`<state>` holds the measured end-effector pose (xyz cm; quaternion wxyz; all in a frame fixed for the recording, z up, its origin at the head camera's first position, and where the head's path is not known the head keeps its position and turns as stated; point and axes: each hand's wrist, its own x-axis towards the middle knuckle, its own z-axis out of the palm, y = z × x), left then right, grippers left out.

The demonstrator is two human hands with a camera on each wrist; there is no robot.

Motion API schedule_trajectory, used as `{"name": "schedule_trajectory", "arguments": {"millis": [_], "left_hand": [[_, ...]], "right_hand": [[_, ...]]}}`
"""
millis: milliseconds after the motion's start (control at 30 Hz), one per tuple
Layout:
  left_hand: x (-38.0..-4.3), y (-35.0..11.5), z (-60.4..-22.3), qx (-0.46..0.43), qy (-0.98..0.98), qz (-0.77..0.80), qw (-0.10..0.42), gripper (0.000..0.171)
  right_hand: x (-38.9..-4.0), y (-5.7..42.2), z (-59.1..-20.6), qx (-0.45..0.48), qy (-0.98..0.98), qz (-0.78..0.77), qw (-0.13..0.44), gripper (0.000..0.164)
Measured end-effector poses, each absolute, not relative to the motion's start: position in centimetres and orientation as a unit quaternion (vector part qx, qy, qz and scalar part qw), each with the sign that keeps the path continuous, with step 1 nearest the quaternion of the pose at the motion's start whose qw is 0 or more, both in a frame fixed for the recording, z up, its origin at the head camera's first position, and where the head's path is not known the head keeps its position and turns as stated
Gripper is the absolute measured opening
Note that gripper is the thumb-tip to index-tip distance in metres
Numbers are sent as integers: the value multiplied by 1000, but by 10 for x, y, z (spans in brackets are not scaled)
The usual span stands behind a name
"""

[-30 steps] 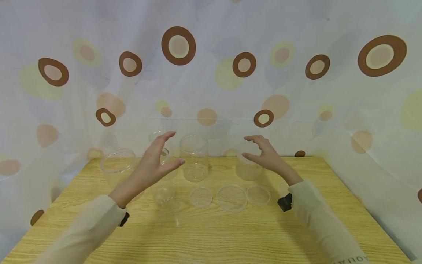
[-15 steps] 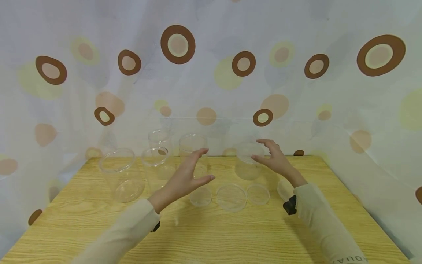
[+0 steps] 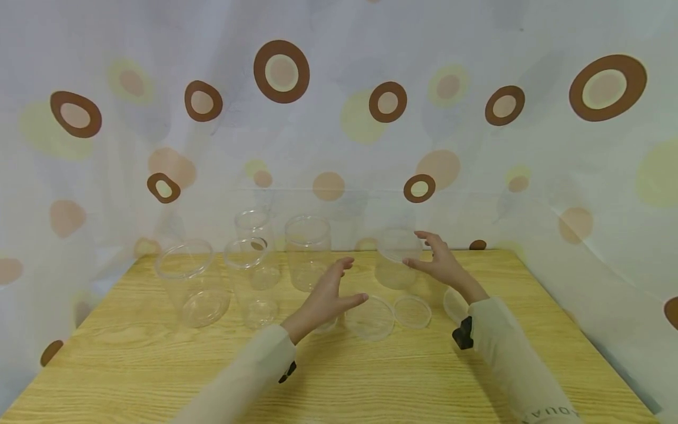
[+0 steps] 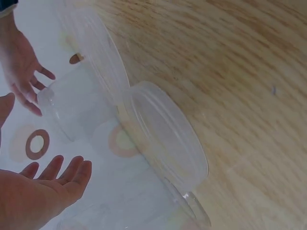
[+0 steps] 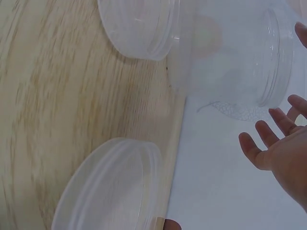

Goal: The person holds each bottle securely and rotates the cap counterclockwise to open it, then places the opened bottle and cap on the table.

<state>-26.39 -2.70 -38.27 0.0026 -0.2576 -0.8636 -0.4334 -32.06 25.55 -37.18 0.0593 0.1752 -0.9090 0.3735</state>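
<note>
My right hand (image 3: 445,268) is beside the right edge of a clear, wide jar (image 3: 392,272) at the back, fingers and thumb spread. Its fingertips lie close to the jar's rim in the right wrist view; whether they touch, I cannot tell. My left hand (image 3: 323,303) hovers over the lids left of that jar, thumb and fingers apart, holding nothing. Round clear lids lie in front: a large lid (image 3: 369,323), a smaller lid (image 3: 413,312) and a lid partly behind the right wrist (image 3: 454,305). Another lid (image 3: 327,325) is mostly hidden under the left hand.
Several clear open jars stand at the left: a wide jar (image 3: 198,280), a narrower jar (image 3: 249,282), a jar behind it (image 3: 253,227) and a tall jar (image 3: 309,250). They stand on a wooden table (image 3: 132,353). A patterned curtain (image 3: 339,141) hangs behind.
My left hand has moved right and lower, away from the left jars to over the lids. My right hand has shifted slightly right and down beside the right jar.
</note>
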Motion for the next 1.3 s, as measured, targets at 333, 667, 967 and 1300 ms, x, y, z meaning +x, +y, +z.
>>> {"name": "schedule_trajectory", "arguments": {"millis": [333, 667, 967, 1300], "left_hand": [[-282, -3, -395, -227, -866, -446, -5, 79], [-300, 15, -398, -199, -865, -461, -1, 77], [-313, 27, -403, -188, -867, -460, -5, 76], [-319, 40, -406, -168, -882, -440, -16, 77]], "right_hand": [[-328, 261, -377, 163, -902, 399, 22, 83], [-330, 264, -379, 155, -887, 435, -12, 85], [-332, 268, -380, 161, -880, 446, -21, 84], [-333, 269, -380, 165, -876, 452, -29, 82]]}}
